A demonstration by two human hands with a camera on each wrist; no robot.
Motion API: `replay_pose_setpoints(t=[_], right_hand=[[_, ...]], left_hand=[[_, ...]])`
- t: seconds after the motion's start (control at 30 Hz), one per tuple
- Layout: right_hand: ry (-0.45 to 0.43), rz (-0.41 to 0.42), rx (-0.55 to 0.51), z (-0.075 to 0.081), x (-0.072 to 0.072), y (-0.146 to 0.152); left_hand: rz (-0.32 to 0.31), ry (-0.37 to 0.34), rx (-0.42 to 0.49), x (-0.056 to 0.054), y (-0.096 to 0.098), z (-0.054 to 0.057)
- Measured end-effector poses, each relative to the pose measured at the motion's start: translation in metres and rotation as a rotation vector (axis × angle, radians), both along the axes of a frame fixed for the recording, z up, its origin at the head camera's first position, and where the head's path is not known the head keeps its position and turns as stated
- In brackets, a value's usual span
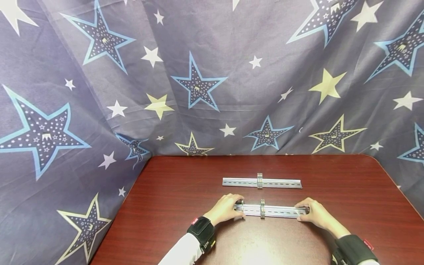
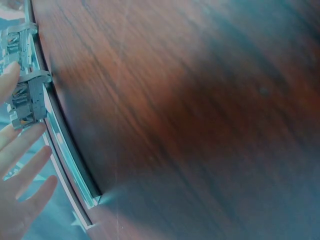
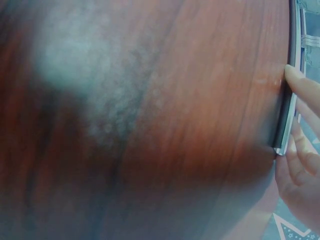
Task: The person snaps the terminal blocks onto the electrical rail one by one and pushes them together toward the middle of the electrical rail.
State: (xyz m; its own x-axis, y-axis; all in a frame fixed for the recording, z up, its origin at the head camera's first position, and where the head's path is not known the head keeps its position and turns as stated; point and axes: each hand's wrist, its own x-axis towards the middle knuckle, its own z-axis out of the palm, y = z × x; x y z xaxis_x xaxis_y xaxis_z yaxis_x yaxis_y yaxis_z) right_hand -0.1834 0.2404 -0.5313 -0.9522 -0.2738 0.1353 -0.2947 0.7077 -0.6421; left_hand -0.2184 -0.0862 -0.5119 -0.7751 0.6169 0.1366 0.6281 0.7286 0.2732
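Observation:
Nearer of two slotted metal DIN rails lies crosswise on the table in front of me. At its left end my left hand pinches a thin grey terminal block between thumb and fingers; the block sits on the rail. Another terminal block stands upright near the rail's middle, apart from the first. My right hand grips the rail's right end, thumb on the near edge and fingers on the far side. The left wrist view shows the rail's end running past the left fingers.
Behind, a second DIN rail lies roughly parallel, with terminal blocks clustered at its middle. The dark red wooden table has a rounded far right corner. A grey star-patterned cloth hangs behind and to the left.

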Motion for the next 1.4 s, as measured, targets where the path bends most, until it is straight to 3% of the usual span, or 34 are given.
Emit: replay_pose_setpoints(t=[0.7,1.4], right_hand=[[-0.007,-0.01,0.003,0.0,0.0,0.0],[0.008,-0.006,0.005,0.001,0.0,-0.001]], left_hand=[[0.0,0.002,-0.013,0.001,0.019,0.001],[-0.041,0.054,-0.028,0.001,0.043,-0.001]])
